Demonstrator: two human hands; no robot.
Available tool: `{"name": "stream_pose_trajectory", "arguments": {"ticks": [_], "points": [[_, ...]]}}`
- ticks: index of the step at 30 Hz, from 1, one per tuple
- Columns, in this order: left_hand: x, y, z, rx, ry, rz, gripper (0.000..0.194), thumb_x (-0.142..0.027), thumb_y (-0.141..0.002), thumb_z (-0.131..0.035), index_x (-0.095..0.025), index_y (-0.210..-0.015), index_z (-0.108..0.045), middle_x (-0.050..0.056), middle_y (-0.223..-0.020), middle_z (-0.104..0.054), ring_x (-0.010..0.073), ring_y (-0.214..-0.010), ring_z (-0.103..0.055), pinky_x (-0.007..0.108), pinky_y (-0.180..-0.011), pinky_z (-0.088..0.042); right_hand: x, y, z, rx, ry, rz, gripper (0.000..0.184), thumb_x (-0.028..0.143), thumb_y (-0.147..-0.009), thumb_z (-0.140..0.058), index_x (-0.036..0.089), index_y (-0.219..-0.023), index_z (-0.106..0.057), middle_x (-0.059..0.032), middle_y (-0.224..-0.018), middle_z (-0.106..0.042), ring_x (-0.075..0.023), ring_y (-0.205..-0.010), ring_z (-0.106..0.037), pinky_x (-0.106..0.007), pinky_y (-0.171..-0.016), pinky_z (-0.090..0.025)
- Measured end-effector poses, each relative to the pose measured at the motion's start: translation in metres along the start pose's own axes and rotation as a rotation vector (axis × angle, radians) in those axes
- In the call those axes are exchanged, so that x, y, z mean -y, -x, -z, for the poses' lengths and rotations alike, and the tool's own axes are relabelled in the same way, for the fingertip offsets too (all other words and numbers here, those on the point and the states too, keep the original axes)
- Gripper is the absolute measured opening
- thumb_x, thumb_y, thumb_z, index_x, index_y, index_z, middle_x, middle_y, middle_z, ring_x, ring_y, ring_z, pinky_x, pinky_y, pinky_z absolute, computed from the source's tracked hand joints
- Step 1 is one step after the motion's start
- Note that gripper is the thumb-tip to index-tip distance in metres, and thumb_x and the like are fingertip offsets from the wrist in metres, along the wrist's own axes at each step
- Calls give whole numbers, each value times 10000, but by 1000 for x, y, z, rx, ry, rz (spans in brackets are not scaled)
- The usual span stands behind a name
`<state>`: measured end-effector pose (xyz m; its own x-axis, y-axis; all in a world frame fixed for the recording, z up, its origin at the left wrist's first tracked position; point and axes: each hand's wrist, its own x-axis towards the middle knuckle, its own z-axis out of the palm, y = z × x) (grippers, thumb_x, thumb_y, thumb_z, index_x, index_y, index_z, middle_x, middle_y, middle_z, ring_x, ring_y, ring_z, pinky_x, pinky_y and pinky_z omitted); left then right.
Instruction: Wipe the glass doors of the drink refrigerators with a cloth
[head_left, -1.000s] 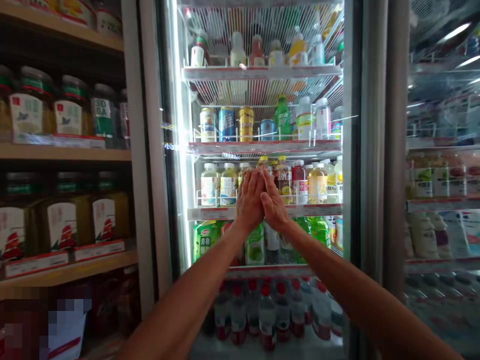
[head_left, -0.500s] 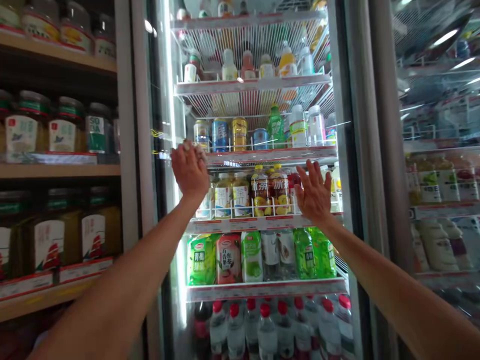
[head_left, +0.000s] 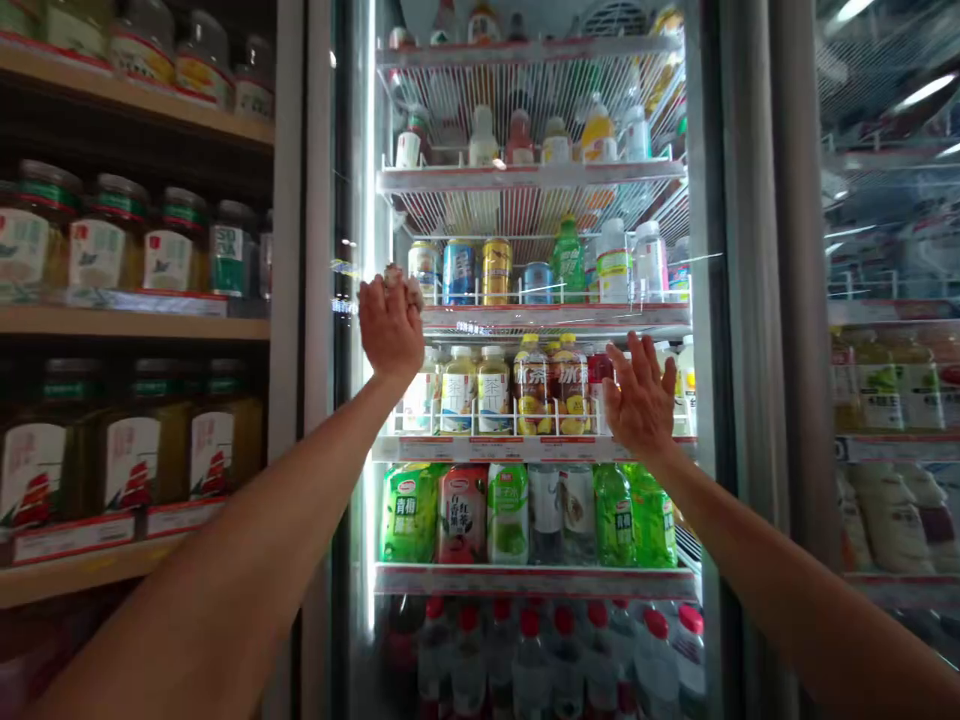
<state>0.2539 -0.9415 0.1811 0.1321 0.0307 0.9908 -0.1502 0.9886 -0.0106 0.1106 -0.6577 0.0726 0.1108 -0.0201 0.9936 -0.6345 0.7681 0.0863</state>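
Observation:
Both my arms reach up toward a lit drinks fridge [head_left: 705, 300] with a glass front. My left hand [head_left: 390, 325] is raised at the fridge's left side, level with the shelf of cans [head_left: 495, 270]. Its fingers are curled over at the top, and I see nothing in them. My right hand [head_left: 641, 395] is lower and to the right, open with fingers spread, in front of the row of tea bottles [head_left: 532, 385]. Whether either hand touches the glass, I cannot tell. Green bottles [head_left: 615, 510] fill the shelf below.
Wooden shelves [head_left: 135, 325] with labelled jars [head_left: 97, 250] stand on the left. A second fridge [head_left: 892, 350] stands to the right, behind a grey frame post [head_left: 750, 400]. Red-capped bottles [head_left: 525, 650] sit on the fridge's bottom shelf.
A second ago my palms were pressed together at the centre. They moved apart, left hand up and left, right hand to the right. Since half a second ago they have hardly shifted.

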Motion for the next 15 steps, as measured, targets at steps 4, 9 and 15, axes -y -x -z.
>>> {"name": "stream_pose_trajectory", "arguments": {"ticks": [4, 9, 15], "points": [[-59, 26, -21, 92, 30, -191, 447, -243, -838, -400, -175, -1279, -420, 46, -1426, -336, 227, -1370, -160, 424, -1137, -192, -1, 1, 0, -2, 3, 15, 473, 336, -888, -338, 280, -1358, -319, -50, -1466, -275, -243, -1356, -226, -514, -1058, -206], [-67, 49, -21, 198, 117, -446, 375, -262, -864, -350, -215, -1208, -495, 33, -1402, -381, 211, -1368, -179, 432, -1107, -264, -4, 2, -2, 2, -5, 21, 461, 321, -878, -358, 262, -1335, -364, -65, -1460, -287, -242, -1351, -242, -508, -1054, -212], [34, 16, 10, -22, 35, 69, 469, -249, -890, -266, -61, -1318, -314, 115, -1467, -236, 248, -1377, -82, 527, -1097, -154, -2, 2, -4, -10, -6, 7, 450, 350, -885, -345, 243, -1318, -400, -71, -1455, -297, -251, -1349, -245, -491, -1072, -193]]}}
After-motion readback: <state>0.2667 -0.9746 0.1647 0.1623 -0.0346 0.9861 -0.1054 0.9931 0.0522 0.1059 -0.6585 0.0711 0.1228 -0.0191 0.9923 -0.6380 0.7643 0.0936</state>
